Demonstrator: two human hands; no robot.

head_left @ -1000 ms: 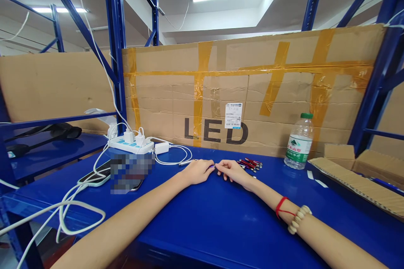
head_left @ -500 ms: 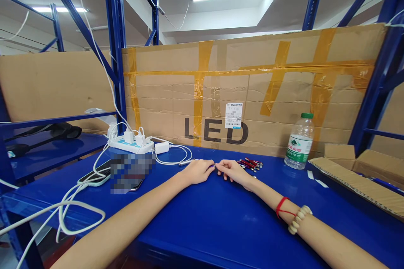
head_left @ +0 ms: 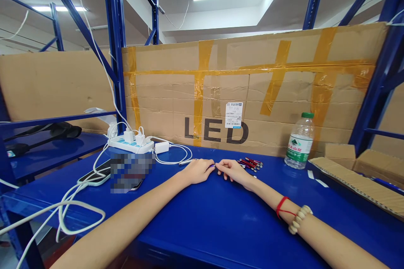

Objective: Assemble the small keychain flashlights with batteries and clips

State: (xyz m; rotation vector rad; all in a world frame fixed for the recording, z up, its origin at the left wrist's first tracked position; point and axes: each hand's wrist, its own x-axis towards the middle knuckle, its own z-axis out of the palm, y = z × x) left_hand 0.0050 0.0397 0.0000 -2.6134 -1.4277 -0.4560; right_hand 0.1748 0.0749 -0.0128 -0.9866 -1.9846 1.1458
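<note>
Both my hands rest far out on the blue table (head_left: 221, 218), fingertips meeting. My left hand (head_left: 198, 171) is curled around a thin pen-like stick whose purple tip (head_left: 212, 165) shows between the two hands. My right hand (head_left: 232, 170) pinches that same tip with thumb and forefinger. A small pile of red and dark sticks (head_left: 250, 163) lies just behind my right hand. A silver stick (head_left: 186, 162) lies behind my left hand. A red string and a bead bracelet (head_left: 295, 217) circle my right wrist.
A taped cardboard wall marked LED (head_left: 240, 92) closes the back. A water bottle (head_left: 299, 141) stands at the right, cardboard boxes (head_left: 356, 176) beyond it. At the left sit a white power strip (head_left: 131, 145) with chargers, loose white cables (head_left: 72, 206) and a phone (head_left: 94, 176). Blue rack posts (head_left: 115, 42) flank the table.
</note>
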